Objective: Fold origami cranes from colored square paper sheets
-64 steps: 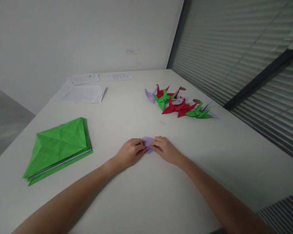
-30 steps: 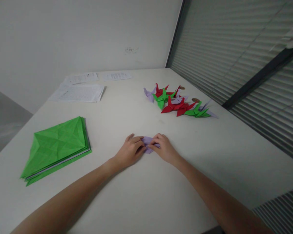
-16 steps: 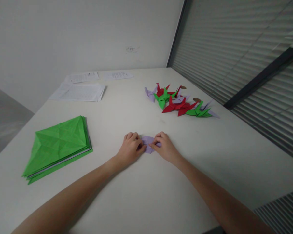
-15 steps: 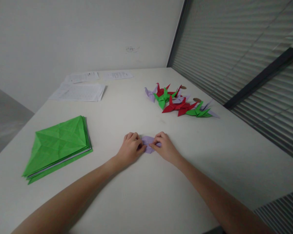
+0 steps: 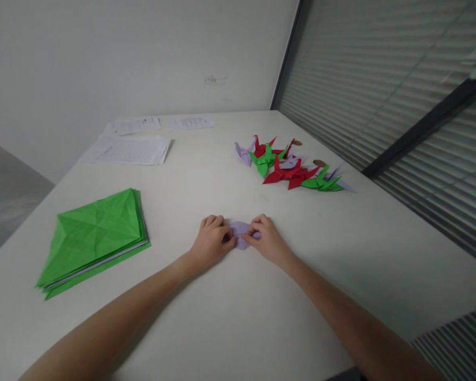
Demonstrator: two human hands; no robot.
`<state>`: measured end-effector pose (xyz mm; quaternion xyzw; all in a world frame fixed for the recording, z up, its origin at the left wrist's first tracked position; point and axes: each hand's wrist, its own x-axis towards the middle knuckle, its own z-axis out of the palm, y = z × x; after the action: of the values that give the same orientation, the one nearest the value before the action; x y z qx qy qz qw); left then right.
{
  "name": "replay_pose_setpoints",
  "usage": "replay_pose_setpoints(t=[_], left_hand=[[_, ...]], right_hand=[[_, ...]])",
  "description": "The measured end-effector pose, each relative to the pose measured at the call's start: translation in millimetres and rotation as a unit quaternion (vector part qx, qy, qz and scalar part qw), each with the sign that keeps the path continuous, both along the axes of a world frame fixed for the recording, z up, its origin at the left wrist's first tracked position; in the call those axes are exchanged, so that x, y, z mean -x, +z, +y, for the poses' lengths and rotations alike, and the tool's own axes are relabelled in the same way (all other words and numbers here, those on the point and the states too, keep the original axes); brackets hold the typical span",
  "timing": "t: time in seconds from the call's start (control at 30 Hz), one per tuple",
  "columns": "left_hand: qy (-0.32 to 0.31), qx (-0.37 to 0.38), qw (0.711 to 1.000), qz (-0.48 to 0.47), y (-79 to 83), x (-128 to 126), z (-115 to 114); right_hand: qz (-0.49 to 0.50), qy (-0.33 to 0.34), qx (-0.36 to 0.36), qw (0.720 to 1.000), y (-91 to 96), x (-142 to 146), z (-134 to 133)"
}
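Note:
A small folded piece of purple origami paper (image 5: 241,228) lies on the white table between my two hands. My left hand (image 5: 213,238) closes on its left end, thumb and curled fingers together. From the other side my right hand (image 5: 267,238) pinches the right part of the paper between thumb and fingers. Both hands hide the paper's ends, so its full shape cannot be made out.
A stack of creased green paper (image 5: 97,230) lies at the left. Several folded paper cranes (image 5: 287,169) in red, green and purple cluster at the back right. Printed sheets (image 5: 129,150) lie at the far left. Window blinds (image 5: 381,90) border the right side.

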<state>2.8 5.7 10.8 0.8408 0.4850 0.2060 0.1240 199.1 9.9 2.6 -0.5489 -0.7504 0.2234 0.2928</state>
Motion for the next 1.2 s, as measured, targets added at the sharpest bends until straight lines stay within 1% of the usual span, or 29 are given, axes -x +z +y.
replay_pose_setpoints(t=[0.27,0.4,0.53,0.6,0.63,0.7,0.77,0.83,0.93,1.07,1.2], left_hand=[[-0.001,-0.003,1.0,0.011,0.7,-1,0],[-0.009,-0.009,1.0,0.01,0.6,4,2],[-0.038,0.018,0.999,0.01,6.7,13,9],[-0.049,0.016,0.998,0.021,12.0,15,9],[-0.053,0.004,0.998,0.03,14.5,14,7],[-0.072,-0.045,0.995,0.061,17.7,9,-2],[-0.096,-0.091,0.986,0.1,17.5,-1,-16],[-0.121,-0.111,0.978,0.127,14.7,-12,-32],[-0.108,-0.127,0.974,0.155,9.7,-24,-51],[-0.094,-0.126,0.97,0.184,7.1,-29,-58],[-0.096,-0.12,0.968,0.199,8.1,-29,-55]], right_hand=[[-0.023,0.012,-0.018,0.999,-1.1,-1,0],[-0.034,0.018,-0.028,0.999,-0.8,-1,0],[-0.039,0.02,-0.021,0.999,0.5,-1,0],[-0.04,0.019,-0.02,0.999,0.3,-1,0],[-0.041,0.018,-0.019,0.999,-0.2,-1,0],[-0.042,0.018,-0.022,0.999,-1.3,0,1],[-0.043,0.019,-0.03,0.998,-2.2,0,1],[-0.047,0.021,-0.037,0.998,-2.2,0,1],[-0.056,0.018,-0.029,0.998,-0.7,0,1],[-0.071,0.015,-0.019,0.997,1.8,2,0],[-0.12,-0.016,-0.046,0.992,4.3,2,-5]])
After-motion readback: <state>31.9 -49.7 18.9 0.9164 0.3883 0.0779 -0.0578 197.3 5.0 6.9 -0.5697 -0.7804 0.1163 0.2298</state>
